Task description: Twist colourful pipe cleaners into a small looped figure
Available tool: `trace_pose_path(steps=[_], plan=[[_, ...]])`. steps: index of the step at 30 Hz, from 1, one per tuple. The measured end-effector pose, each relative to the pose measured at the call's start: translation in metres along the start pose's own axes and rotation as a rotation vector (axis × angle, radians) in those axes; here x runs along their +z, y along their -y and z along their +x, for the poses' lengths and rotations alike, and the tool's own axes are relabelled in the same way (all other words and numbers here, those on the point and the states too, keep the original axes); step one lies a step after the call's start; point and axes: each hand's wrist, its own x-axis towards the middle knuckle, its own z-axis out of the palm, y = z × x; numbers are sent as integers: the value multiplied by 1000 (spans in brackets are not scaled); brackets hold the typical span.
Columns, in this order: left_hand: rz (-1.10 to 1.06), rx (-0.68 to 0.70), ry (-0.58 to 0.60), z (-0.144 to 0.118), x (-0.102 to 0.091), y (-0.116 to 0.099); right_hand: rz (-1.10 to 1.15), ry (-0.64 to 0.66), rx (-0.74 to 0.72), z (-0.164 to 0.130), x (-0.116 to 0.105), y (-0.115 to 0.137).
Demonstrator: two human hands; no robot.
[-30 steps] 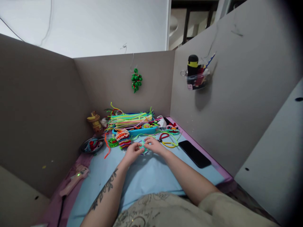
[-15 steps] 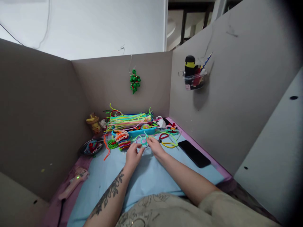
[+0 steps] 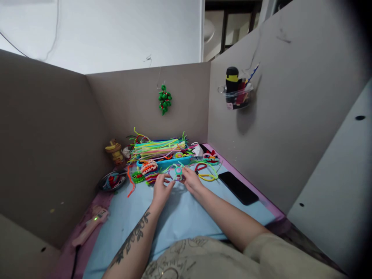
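A small teal pipe-cleaner flower (image 3: 178, 173) with a pink middle and some purple at its left edge is held up over the blue cloth. My right hand (image 3: 192, 182) pinches it at its right side between thumb and fingers. Close to its left edge is my left hand (image 3: 161, 190), its thumb and bent fingers apart with a gap between them; I see nothing gripped there. Behind the flower stands a blue tray (image 3: 167, 162) heaped with pipe cleaners (image 3: 159, 147) in many colours. A striped pipe-cleaner piece (image 3: 151, 178) lies just beyond my left hand.
A black phone (image 3: 238, 188) lies at the right, near bent yellow and red pipe cleaners (image 3: 207, 177). On the left are a dark bowl (image 3: 112, 181) and a pink glue gun (image 3: 91, 228) with a green light. Grey partitions (image 3: 151, 100) enclose the table.
My left hand has drawn slightly left and its thumb and fingers have parted from the flower's edge. The flower has turned a little in my right hand, showing more purple.
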Motion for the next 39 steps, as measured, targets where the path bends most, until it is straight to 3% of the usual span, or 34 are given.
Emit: trace_pose_path(steps=[10,21,31,39], plan=[[-30,-20,63,2,0,10,-36,145,31,-14,9,3],[-110,-75,113,6,-3,10,-138,168,-21,-8,5,10],[47,56,168,4,-9,9,-177,157,0,-6,3,12],[5,21,168,3,-10,4,-154,150,2,-5,1,14]])
